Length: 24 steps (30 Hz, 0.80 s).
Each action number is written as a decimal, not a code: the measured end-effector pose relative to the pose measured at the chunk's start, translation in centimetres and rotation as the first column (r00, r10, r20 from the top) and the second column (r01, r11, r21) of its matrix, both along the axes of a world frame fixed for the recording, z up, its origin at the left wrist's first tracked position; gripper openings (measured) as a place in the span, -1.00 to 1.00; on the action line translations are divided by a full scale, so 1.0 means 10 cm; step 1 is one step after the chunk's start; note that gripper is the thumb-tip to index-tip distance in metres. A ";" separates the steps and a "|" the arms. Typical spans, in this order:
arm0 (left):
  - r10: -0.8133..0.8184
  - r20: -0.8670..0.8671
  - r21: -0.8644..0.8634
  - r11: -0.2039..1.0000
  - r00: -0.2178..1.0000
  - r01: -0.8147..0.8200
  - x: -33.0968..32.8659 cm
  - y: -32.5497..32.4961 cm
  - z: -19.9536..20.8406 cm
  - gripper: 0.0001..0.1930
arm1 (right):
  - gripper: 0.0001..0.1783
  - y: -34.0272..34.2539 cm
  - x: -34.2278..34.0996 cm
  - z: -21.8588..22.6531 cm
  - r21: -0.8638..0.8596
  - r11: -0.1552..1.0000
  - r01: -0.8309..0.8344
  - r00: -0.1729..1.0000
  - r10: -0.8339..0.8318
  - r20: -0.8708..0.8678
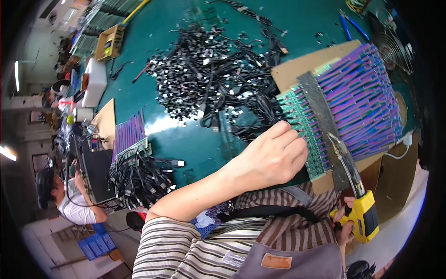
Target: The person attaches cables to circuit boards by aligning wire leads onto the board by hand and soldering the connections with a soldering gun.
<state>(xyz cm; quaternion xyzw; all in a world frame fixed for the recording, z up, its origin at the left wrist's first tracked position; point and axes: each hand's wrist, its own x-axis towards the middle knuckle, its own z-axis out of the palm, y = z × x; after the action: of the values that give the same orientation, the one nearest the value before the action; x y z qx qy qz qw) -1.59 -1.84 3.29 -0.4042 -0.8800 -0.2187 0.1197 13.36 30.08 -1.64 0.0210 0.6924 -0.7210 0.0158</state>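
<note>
My left hand is closed in a pinch at the near left edge of a green circuit board panel; whatever its fingertips hold is hidden. My right hand, partly hidden, grips a yellow and black soldering gun. The gun's metal shaft slants up across a dark metal bar that lies over the panel. Rows of long, narrow purple-blue strips spread to the right of the bar. Under all this is a sheet of brown cardboard.
A heap of black cables with small metal connectors covers the middle of the green table. To the left lies a bundle of cables joined to purple strips. Blue-handled pliers and a coiled metal stand are at far right. A co-worker sits at left.
</note>
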 end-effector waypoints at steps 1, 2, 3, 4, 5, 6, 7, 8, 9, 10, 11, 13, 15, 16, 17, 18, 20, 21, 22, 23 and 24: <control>0.006 0.041 0.055 0.998 0.999 -0.008 0.00 -0.06 0.02 -0.77 | -0.24 -0.02 -0.04 0.04 -0.014 1.000 -0.025 1.000 0.025 -0.008; 0.054 0.083 0.150 0.987 0.995 -0.066 -0.04 -0.13 0.04 -0.80 | -0.12 -0.06 -0.07 0.11 0.079 0.997 0.001 0.997 -0.007 0.076; 0.095 0.129 0.243 0.962 0.987 -0.124 -0.08 -0.22 0.07 -0.81 | 0.00 -0.11 -0.09 0.18 0.176 0.984 0.020 0.987 -0.048 0.156; 0.295 0.154 0.268 0.906 0.943 -0.327 -0.15 -0.30 0.10 -0.81 | -0.02 -0.16 -0.13 0.23 0.188 0.982 0.020 0.987 -0.049 0.154; 0.507 0.122 0.203 0.829 0.854 -0.521 -0.27 -0.40 0.15 -0.82 | -0.02 -0.15 -0.14 0.21 0.190 0.981 0.025 0.987 -0.054 0.150; 0.655 0.212 0.254 0.680 0.725 -0.688 -0.40 -0.55 0.12 -0.80 | -0.03 -0.14 -0.14 0.20 0.178 0.984 0.006 0.987 -0.034 0.156; 0.814 0.121 0.216 0.537 0.568 -0.816 -0.53 -0.68 0.07 -0.77 | -0.04 -0.12 -0.13 0.18 0.161 0.987 -0.013 0.987 -0.014 0.162; 0.898 -0.017 0.130 0.439 0.441 -0.889 -0.64 -0.85 -0.02 -0.71 | -0.04 -0.14 -0.15 0.20 0.157 0.987 -0.017 0.987 -0.009 0.158; 0.929 -0.038 0.072 0.370 0.368 -0.926 -0.71 -1.02 -0.11 -0.64 | -0.04 -0.19 -0.19 0.23 0.161 0.987 -0.029 0.987 0.004 0.158; 0.937 0.177 0.043 0.299 0.301 -0.953 -0.80 -1.10 -0.13 -0.63 | -0.04 -0.21 -0.21 0.25 0.173 0.984 -0.035 0.987 0.007 0.163; 0.936 0.191 0.001 0.301 0.295 -0.954 -0.86 -1.15 -0.17 -0.67 | -0.04 -0.20 -0.21 0.27 0.182 0.983 -0.028 0.987 -0.002 0.163; 0.899 0.303 0.037 0.319 0.315 -0.947 -0.93 -1.22 -0.21 -0.73 | -0.04 -0.18 -0.20 0.30 0.152 0.984 -0.098 0.977 0.065 0.205; 0.886 0.312 0.057 0.342 0.342 -0.938 -0.92 -1.16 -0.21 -0.77 | -0.04 -0.15 -0.16 0.27 0.110 0.990 -0.085 0.968 0.055 0.245; 0.891 0.287 0.048 0.353 0.351 -0.934 -0.91 -1.11 -0.20 -0.76 | -0.02 -0.16 -0.16 0.27 0.092 0.992 -0.084 0.967 0.059 0.250; 0.896 0.260 0.039 0.363 0.360 -0.931 -0.91 -1.08 -0.19 -0.76 | -0.01 -0.17 -0.17 0.27 0.072 0.994 -0.084 0.965 0.063 0.253; 0.895 0.263 0.039 0.364 0.361 -0.931 -0.91 -1.08 -0.20 -0.76 | 0.03 -0.19 -0.19 0.31 0.075 0.993 -0.093 0.954 0.067 0.293; 0.899 0.180 -0.001 0.405 0.398 -0.914 -0.92 -1.10 -0.25 -0.73 | 0.04 -0.21 -0.20 0.32 0.074 0.994 -0.084 0.951 0.058 0.304; 0.894 0.230 0.002 0.394 0.384 -0.919 -0.93 -1.09 -0.20 -0.75 | 0.05 -0.21 -0.19 0.32 0.070 0.995 -0.077 0.949 0.052 0.312; 0.880 0.192 0.063 0.431 0.435 -0.900 -0.90 -1.12 -0.19 -0.77 | 0.07 -0.19 -0.18 0.30 0.084 0.992 -0.097 0.946 0.066 0.318; 0.860 0.155 0.124 0.471 0.486 -0.873 -0.88 -1.15 -0.18 -0.80 | 0.07 -0.17 -0.16 0.27 0.090 0.992 -0.091 0.946 0.058 0.320; 0.867 0.063 0.113 0.487 0.495 -0.866 -0.86 -1.08 -0.10 -0.84 | -0.08 -0.15 -0.13 0.20 0.014 0.997 -0.076 0.974 0.071 0.213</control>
<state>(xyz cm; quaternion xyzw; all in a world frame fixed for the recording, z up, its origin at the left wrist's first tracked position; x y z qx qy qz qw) -10.17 -12.59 2.28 0.1011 -0.9475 -0.1850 0.2404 12.07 28.54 0.32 0.0727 0.6951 -0.7058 0.1161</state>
